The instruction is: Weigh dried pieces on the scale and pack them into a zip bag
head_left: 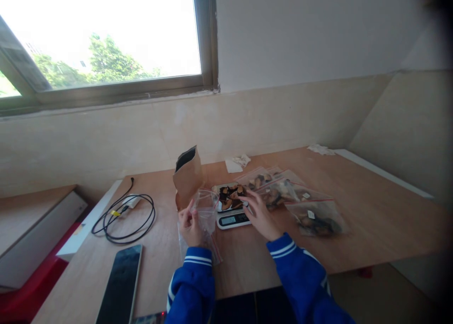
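My left hand (191, 225) pinches a clear zip bag (205, 201) by its edge, near the red-striped opening. Under that hand lie more clear plastic bags (212, 241). A small white digital scale (231, 220) with a lit display sits in the middle, loaded with brown, dark-edged dried slices (229, 199) that look like mushroom. Over the right side of the scale is my right hand (260, 215), its fingers stretched out and thumb apart. The fingertips are at the edge of the slices; whether they touch them I cannot tell.
Behind my left hand stands an open brown paper bag (189, 177). Several filled zip bags (318, 220) lie to the right. Leftward are a coiled black cable (152, 220) and a phone (120, 281). Crumpled tissue (242, 160) lies by the wall.
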The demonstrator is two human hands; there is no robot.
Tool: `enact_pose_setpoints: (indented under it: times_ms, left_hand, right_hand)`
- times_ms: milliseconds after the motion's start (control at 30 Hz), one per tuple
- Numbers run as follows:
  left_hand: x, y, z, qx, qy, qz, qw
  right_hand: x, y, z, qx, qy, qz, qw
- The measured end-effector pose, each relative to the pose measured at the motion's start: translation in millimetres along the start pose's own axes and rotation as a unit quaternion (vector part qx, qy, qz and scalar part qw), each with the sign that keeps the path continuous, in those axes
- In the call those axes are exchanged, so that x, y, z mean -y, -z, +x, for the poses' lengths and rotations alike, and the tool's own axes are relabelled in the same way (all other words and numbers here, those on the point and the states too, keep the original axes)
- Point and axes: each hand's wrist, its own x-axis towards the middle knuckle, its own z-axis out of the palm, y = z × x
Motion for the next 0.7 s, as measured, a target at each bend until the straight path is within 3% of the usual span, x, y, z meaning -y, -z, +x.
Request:
enact_pose_setpoints:
  times_ms: [133,333,700]
  left_hand:
    - [1,-1.7,2,-0.009,-0.05,0.036,0.998]
    - [2,-1.8,-1,0.047,-0.069,0.033,0.996]
    - [-1,-4.0,-9,0.062,0.015,-0.025,0.998]
  right_hand:
    - [-14,-9,9,0.034,0.017,-0.02,0.999]
    - [-24,-14,5,0.027,0.02,-0.01,0.999]
    - [-30,-11,6,0.005,0.075,-0.046,0.996]
